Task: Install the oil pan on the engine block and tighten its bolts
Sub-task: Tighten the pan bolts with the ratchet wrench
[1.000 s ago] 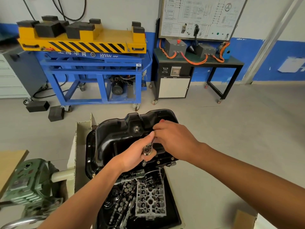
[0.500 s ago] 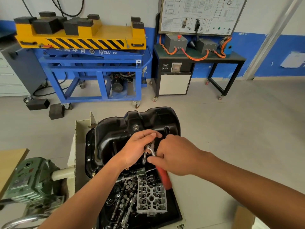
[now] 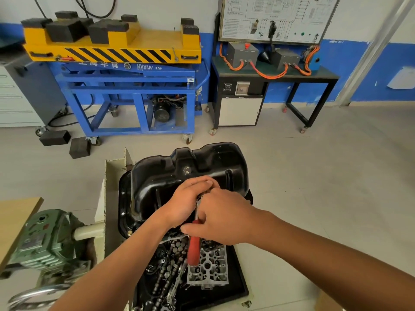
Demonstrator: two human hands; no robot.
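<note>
One black oil pan (image 3: 186, 176) sat bottom-up at the middle of the view, its single drain plug (image 3: 186, 169) facing the camera; whatever it rested on was hidden beneath it. Both hands met at the pan's near edge on one ratchet (image 3: 193, 250). The left hand (image 3: 186, 203) had its fingers curled over the tool's head, which they covered from sight. The right hand (image 3: 222, 218) was wrapped round the upper handle, so that only the red grip stuck out below the palm, pointing toward the person. The bolt under the tool could not be seen.

Just below the hands lay one black tray (image 3: 235, 286) holding one grey cylinder head (image 3: 207, 268) and a heap of loose shafts and small parts (too tangled to count). One green gearbox (image 3: 45, 239) stood to the left. Farther back, two black rubber blocks (image 3: 55, 138) lay on the floor beside one yellow lift table (image 3: 112, 48) on a blue frame.
</note>
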